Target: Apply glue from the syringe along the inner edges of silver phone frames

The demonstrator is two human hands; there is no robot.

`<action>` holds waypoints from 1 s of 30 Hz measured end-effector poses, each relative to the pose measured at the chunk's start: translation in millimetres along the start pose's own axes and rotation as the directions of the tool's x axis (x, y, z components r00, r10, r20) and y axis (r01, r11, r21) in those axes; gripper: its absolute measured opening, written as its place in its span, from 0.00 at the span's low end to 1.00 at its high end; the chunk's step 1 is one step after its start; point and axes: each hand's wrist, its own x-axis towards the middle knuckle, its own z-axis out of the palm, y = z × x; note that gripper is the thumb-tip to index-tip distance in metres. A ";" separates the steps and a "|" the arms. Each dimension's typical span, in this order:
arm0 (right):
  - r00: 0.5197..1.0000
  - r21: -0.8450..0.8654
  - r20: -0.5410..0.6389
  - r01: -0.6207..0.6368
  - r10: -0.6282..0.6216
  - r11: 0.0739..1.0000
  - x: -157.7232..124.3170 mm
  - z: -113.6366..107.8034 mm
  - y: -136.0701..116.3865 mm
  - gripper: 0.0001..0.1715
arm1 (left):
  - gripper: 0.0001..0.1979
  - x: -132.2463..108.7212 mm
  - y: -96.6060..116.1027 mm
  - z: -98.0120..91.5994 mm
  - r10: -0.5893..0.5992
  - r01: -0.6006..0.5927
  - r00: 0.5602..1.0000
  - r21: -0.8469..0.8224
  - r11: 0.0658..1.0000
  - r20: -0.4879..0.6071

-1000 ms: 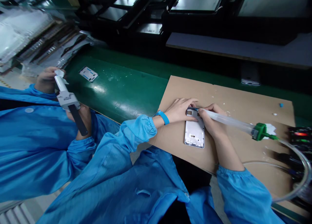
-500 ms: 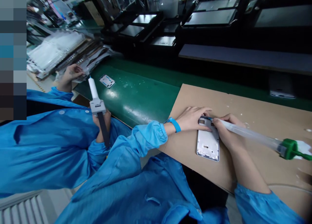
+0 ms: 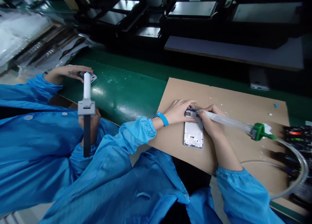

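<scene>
A silver phone frame (image 3: 194,132) lies flat on a brown cardboard sheet (image 3: 185,90) in front of me. My left hand (image 3: 178,111) is closed on its upper end, the thumb across the face and the fingers along the top edge. In my right hand (image 3: 211,120) is a translucent dispensing syringe (image 3: 229,122), held like a pen at its front end. The tip of the syringe is at the top part of the frame, mostly hidden by my fingers. A green cap (image 3: 257,131) and a clear air tube (image 3: 303,167) are at the syringe's rear.
To my left, a co-worker holds a caulking gun (image 3: 86,107) in one hand and reaches the other hand (image 3: 73,73) to another phone frame (image 3: 93,77) on the green mat (image 3: 136,97). A raised shelf (image 3: 219,50) stands behind. Dark equipment (image 3: 298,138) is at right.
My view has shifted right, showing the tube and the equipment. The co-worker's free hand has moved onto the other phone frame. My hands keep their hold on the frame and syringe.
</scene>
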 end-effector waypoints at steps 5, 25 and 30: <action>1.000 -0.011 -0.012 0.002 -0.002 1.000 0.0 1.0 0.2 0.20 | 0.43 -0.4 0.6 0.0 0.000 0.000 1.000 0.006 1.000 0.003; 0.999 -0.028 -0.038 0.003 -0.004 1.000 0.0 1.4 -2.7 0.17 | 0.44 -0.2 -2.6 2.0 0.020 -0.020 1.000 0.002 1.000 -0.010; 0.999 -0.015 -0.045 -0.002 0.001 1.000 -0.4 1.5 -2.1 0.17 | 0.43 -0.4 -2.2 1.3 0.016 -0.016 1.000 0.007 1.000 -0.001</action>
